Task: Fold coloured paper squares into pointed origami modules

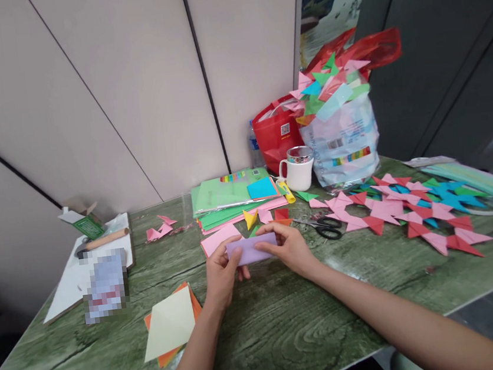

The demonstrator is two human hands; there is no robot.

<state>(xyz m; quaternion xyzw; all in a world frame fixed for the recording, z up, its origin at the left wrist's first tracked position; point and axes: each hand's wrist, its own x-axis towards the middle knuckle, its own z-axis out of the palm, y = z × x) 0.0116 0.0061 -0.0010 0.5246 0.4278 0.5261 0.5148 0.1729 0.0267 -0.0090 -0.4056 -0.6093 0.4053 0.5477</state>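
A folded strip of purple paper [250,250] is held level above the table between my two hands. My left hand [223,271] pinches its left end, thumb on the front face. At the right end my right hand [290,250] grips it, thumb also in front and fingers behind. Just behind the strip lie pink paper sheets [221,240] and a small yellow folded piece [250,219]. Black-handled scissors [328,227] rest to the right of my right hand. Nearer my left forearm is a stack of cream and orange square sheets [170,325].
Green paper packs [225,194] lie at the back beside a white mug [299,170]. A plastic bag [345,138] full of folded pieces stands behind. Pink and red folded stars [382,208] spread across the right. A white board [69,287] lies left.
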